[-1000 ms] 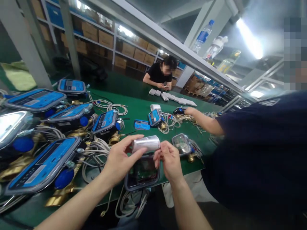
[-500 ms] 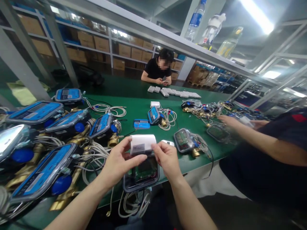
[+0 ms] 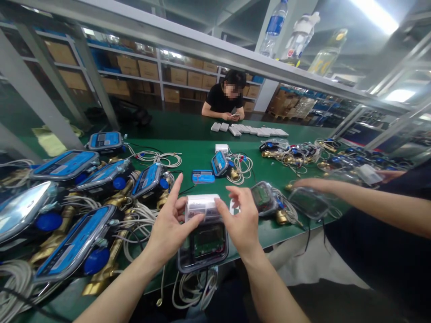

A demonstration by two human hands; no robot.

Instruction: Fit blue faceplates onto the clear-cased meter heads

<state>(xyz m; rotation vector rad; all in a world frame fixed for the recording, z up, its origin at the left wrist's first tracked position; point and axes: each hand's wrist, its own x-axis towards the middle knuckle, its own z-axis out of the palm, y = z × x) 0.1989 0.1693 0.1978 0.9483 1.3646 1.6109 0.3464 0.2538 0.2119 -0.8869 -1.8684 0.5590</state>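
A white roll of printed labels (image 3: pixel 202 204) is held above an open meter housing (image 3: pixel 202 246). My left hand (image 3: pixel 171 220) grips the roll's left end, thumb across its front and index finger raised. My right hand (image 3: pixel 240 215) is open at the right end; its thumb lies against the roll and its fingers are spread away from it. A green circuit board (image 3: pixel 206 242) shows inside the housing, which sits at the bench's near edge with coiled grey cables (image 3: pixel 195 289) hanging below. Behind my right hand a small white object (image 3: pixel 235 206) is partly hidden.
Several blue-faced meters (image 3: pixel 69 244) with brass fittings and cables crowd the left. A blue panel (image 3: pixel 203 176) and another meter (image 3: pixel 220 163) lie ahead. An open housing (image 3: pixel 264 197) stands right, beside a co-worker's arm (image 3: pixel 353 197). A person (image 3: pixel 224 98) sits opposite behind white packs (image 3: pixel 256 130).
The roll has turned, so more printed labels face me. My right hand has loosened from its pinch and spread its fingers. My left index finger has lifted. The co-worker's arm has reached further left.
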